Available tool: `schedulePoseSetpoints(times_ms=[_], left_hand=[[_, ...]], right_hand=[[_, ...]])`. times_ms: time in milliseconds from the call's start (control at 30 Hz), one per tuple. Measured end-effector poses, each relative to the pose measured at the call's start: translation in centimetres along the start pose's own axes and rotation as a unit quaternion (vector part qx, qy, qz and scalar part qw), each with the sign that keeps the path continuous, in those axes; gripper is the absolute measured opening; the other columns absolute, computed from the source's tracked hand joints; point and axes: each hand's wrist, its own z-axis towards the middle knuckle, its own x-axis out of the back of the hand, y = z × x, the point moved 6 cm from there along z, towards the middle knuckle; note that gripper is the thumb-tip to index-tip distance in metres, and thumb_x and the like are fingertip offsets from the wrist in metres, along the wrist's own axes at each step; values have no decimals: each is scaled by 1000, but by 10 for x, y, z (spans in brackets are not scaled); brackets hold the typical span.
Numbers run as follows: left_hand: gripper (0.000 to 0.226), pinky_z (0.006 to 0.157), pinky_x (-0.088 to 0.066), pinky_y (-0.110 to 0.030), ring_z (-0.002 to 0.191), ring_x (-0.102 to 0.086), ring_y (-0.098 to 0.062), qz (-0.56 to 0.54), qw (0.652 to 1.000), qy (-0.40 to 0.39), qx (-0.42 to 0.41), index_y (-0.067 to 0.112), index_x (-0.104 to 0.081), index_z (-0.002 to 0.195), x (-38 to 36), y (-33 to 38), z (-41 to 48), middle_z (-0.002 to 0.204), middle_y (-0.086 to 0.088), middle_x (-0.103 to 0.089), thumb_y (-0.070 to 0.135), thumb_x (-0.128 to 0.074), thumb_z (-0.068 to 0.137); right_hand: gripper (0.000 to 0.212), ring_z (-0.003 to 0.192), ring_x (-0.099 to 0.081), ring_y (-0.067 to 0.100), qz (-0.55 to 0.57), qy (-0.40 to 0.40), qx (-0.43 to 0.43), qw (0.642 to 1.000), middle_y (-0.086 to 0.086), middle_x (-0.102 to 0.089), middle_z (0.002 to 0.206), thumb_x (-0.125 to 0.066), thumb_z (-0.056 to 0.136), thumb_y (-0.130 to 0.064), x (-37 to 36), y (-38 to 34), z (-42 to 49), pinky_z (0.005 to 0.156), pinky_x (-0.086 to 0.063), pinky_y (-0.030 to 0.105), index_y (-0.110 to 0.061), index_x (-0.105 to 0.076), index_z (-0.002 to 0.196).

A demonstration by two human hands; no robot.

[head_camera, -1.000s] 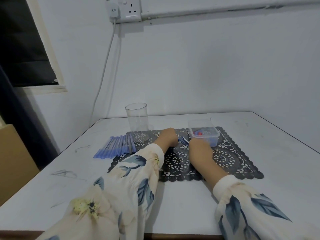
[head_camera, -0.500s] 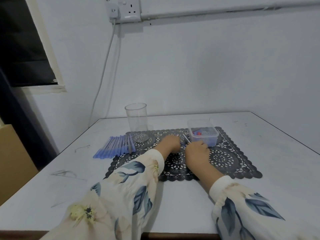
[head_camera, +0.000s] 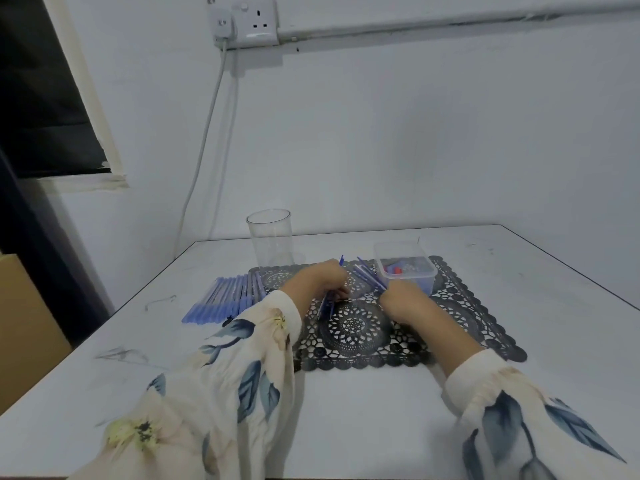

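Nearest: two flower-print sleeves, left and right, reach fwd over the white surface. Both wrists rest on a black lace mat, probably laid to stop small parts rolling off. Left hand sits mid-mat, fingers curled round a few blue sticks. These slant down and back under the palm, with one tip showing above the knuckles. Right hand is just beside it, apart, fingers clamped on a bundle of thin blue rods fanning up and left toward the other hand. Judgement: the rods are held as stock so the left can draw one at a time. Exact pinch points are hidden by the backs of the hands. Left of the mat, a row of blue pens lies side by side and parallel, part on the mat edge. It appears to be a sorted batch, kept w/in reach but clear of the work zone. Touching or just beyond the right hand is a clear plastic tub holding small red and blue bits, approx. caps or tips; too small to confirm. Behind the left hand, a clear cup stands upright at the mat's far edge, nothing seen inside. Far wall: socket with a plug in it and a cable dropping behind the surface.
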Motion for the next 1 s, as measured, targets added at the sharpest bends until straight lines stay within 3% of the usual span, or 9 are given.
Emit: schedulePoseSetpoints(times_ms=[100, 233, 333, 500, 633, 733, 833, 933, 1000], left_hand=[[18, 56, -50, -31, 60, -57, -21, -169, 985, -30, 5, 0, -36, 115, 4, -2, 3, 78, -16, -58, 0, -27, 99], [19, 53, -56, -28, 72, -59, -25, -370, 928, -39, -19, 2, -40, 88, 13, 12, 7, 83, -20, -58, -2, -26, 100], [22, 51, -55, -29, 76, -59, -29, -435, 899, -26, -34, 2, -41, 89, 17, 30, 17, 85, -20, -57, -4, -23, 99], [25, 63, -52, -30, 72, -58, -27, -455, 889, 2, -58, 3, -40, 86, 14, 65, 33, 83, -19, -55, -4, -20, 99], [19, 50, -52, -25, 67, -57, -25, -441, 895, 19, -62, 0, -40, 98, 1, 88, 47, 91, -22, -54, -5, -22, 98], [22, 52, -53, -26, 64, -56, -24, -405, 911, 28, -68, -2, -37, 117, -11, 97, 61, 82, -18, -53, -3, -27, 98], [24, 49, -53, -27, 59, -55, -23, -355, 932, 42, -57, -3, -32, 120, -20, 93, 74, 77, -16, -51, -4, -30, 96], [10, 44, -48, -27, 55, -50, -24, -310, 948, 55, -54, -1, -38, 95, -21, 92, 76, 72, -17, -48, -8, -32, 94], [23, 45, -42, -28, 52, -45, -22, -264, 960, 62, -65, 6, -35, 76, -21, 95, 79, 68, -14, -44, -11, -34, 92]], right_hand=[[18, 59, -50, 23, 145, -25, -9, 989, 7, -47, 66, -35, 93, 0, 12, 11, 1, 44, -34, 21, -3, -52, 98], [25, 32, -42, 16, 309, -43, -38, 949, 5, -50, 43, -29, 95, -2, 22, 17, 5, 39, -30, 22, -4, -51, 82], [24, 39, -46, 20, 277, -8, -31, 960, 14, -52, 48, -38, 92, 4, 48, 18, 19, 44, -35, 25, -1, -53, 74], [22, 42, -47, 23, 234, 54, -43, 970, 20, -59, 62, -40, 91, 0, 84, 29, 44, 42, -33, 23, 2, -52, 73], [25, 38, -51, 16, 142, 75, -84, 983, 4, -54, 37, -43, 87, 0, 88, 38, 55, 42, -37, 24, -1, -50, 63], [16, 64, -54, 23, 84, 98, -102, 986, 8, -58, 70, -45, 86, -1, 83, 44, 59, 53, -39, 26, -3, -46, 70], [15, 88, -57, 26, 46, 126, -112, 985, 10, -60, 97, -44, 87, -5, 81, 45, 59, 68, -39, 28, -8, -57, 96], [25, 100, -58, 25, 2, 154, -97, 983, 8, -61, 111, -43, 90, -10, 78, 42, 58, 72, -39, 28, -10, -58, 110], [24, 104, -58, 25, -38, 171, -81, 981, 8, -60, 114, -42, 92, -14, 75, 38, 56, 75, -40, 28, -10, -57, 110]])
